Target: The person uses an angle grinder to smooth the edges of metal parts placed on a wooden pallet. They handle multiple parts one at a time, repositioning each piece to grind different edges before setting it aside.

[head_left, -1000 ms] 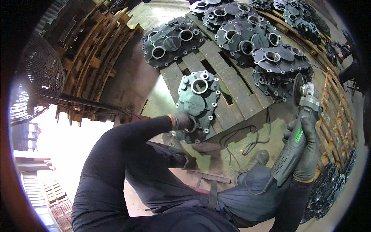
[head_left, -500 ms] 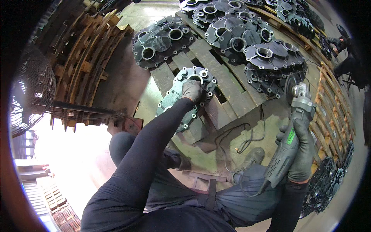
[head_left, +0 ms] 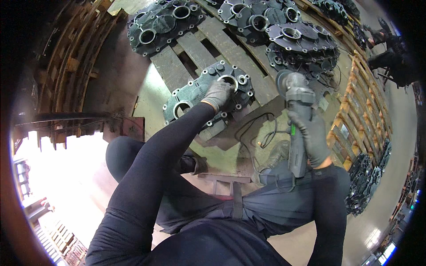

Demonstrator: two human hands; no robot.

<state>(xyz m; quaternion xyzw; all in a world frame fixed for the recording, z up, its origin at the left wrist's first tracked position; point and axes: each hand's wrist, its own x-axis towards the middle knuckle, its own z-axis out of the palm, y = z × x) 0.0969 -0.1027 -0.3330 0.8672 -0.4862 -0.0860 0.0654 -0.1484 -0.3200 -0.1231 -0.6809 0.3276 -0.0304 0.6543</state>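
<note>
A dark grey cast metal cover (head_left: pixel 196 90), with round bored holes and small bolt lugs around its edge, lies at a slant on the near end of a wooden pallet. My left hand (head_left: pixel 218 94), in a grey glove, is closed on the rim of the cover's right-hand bore, its fingertips partly hidden inside. My gloved right hand (head_left: pixel 313 137) is wrapped round the body of a grey angle grinder (head_left: pixel 297 155). The grinder points away from me, its disc (head_left: pixel 282 83) to the right of the cover and apart from it.
More cast covers (head_left: pixel 165 25) sit on the pallet (head_left: pixel 217 37), some stacked (head_left: pixel 301 40) at the right. The grinder's cord (head_left: pixel 242 135) loops over the floor near my foot. Wooden pallets (head_left: pixel 75 62) stack up at left; another pallet (head_left: pixel 350 106) leans at right. A red metal block (head_left: pixel 133 127) stands beside my knee.
The cover has turned on the pallet, its near end swinging left, with my left hand still on its bore. The grinder has come left and upright, closer to the cover. The view has shifted.
</note>
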